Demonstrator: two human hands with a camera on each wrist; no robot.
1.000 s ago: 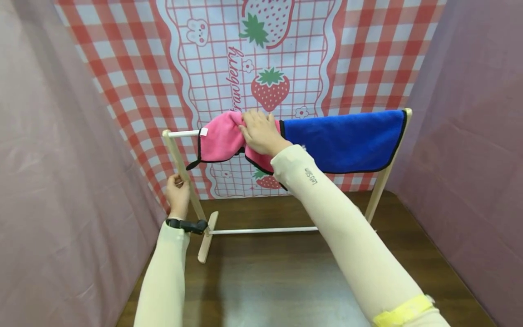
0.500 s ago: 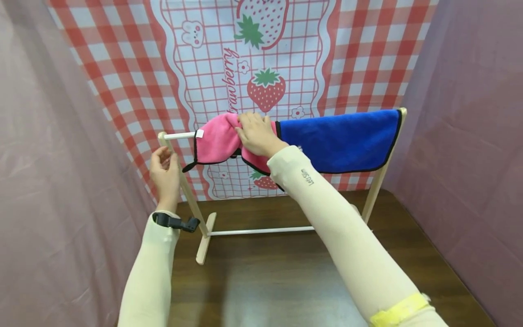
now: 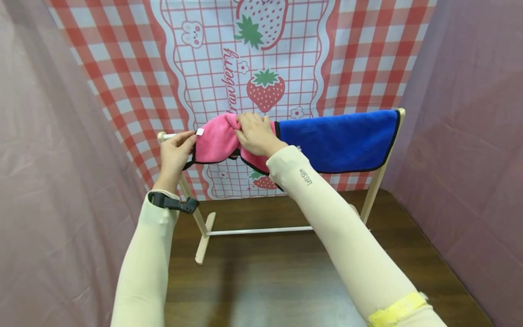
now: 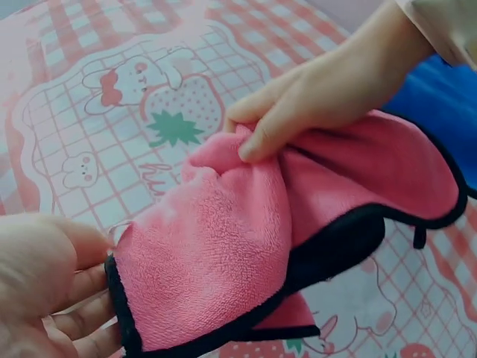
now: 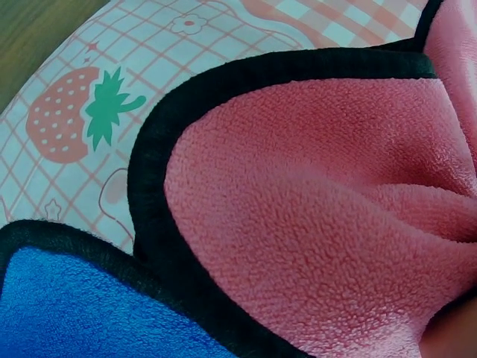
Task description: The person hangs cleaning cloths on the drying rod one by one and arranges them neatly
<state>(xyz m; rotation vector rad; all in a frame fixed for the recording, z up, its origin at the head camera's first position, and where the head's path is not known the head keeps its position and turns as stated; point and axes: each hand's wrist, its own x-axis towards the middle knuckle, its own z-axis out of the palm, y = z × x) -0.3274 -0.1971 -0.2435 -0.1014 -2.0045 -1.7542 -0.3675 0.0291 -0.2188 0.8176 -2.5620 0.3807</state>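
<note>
A pink towel (image 3: 214, 143) with black edging hangs over the rack's white top bar (image 3: 169, 135), bunched near its middle. My right hand (image 3: 259, 135) grips it at the bunched fold; the left wrist view shows the thumb pressing into the pink cloth (image 4: 209, 253). At the towel's left edge, beside a small white tag (image 3: 199, 131), my left hand (image 3: 176, 152) pinches the border between thumb and fingers. Close on the right, a blue towel (image 3: 341, 141) with black edging hangs flat over the same bar. In the right wrist view, pink cloth (image 5: 298, 194) hides most of the hand.
The rack has wooden side posts (image 3: 375, 193), a wooden foot (image 3: 205, 238) and a white lower bar (image 3: 261, 230). It stands on a brown wooden table (image 3: 253, 281). A strawberry-print checked cloth (image 3: 367, 54) hangs behind, with pinkish curtains (image 3: 61, 181) at both sides.
My left hand has risen from beside the left post, passed the bar's end, and moved right onto the pink towel's left edge. The right hand stays on the bunched fold.
</note>
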